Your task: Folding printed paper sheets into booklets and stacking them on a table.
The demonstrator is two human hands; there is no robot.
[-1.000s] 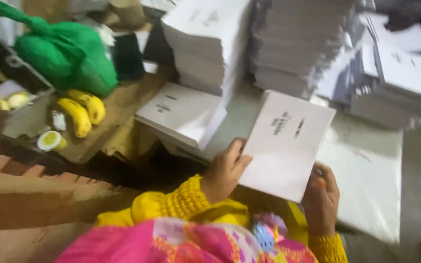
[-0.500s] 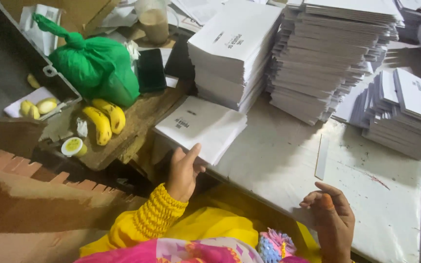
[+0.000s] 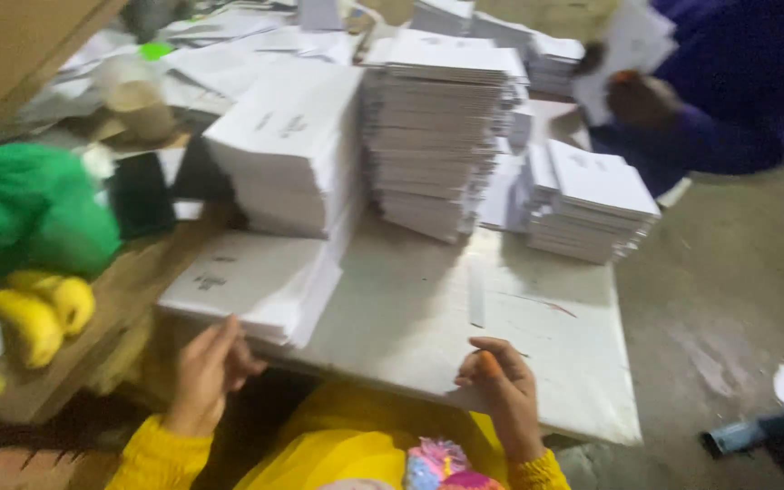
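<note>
Squaring a low booklet pile (image 3: 251, 281) at the desk's (image 3: 537, 363) left front edge is judged underway: left hand (image 3: 209, 367) open against it, right hand (image 3: 498, 386) loosely curled, empty; careful alignment needed next

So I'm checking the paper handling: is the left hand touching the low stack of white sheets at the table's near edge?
Touching. The head view shows the left hand with its fingertips against the near edge of the low stack of white sheets, no gap visible.
</note>
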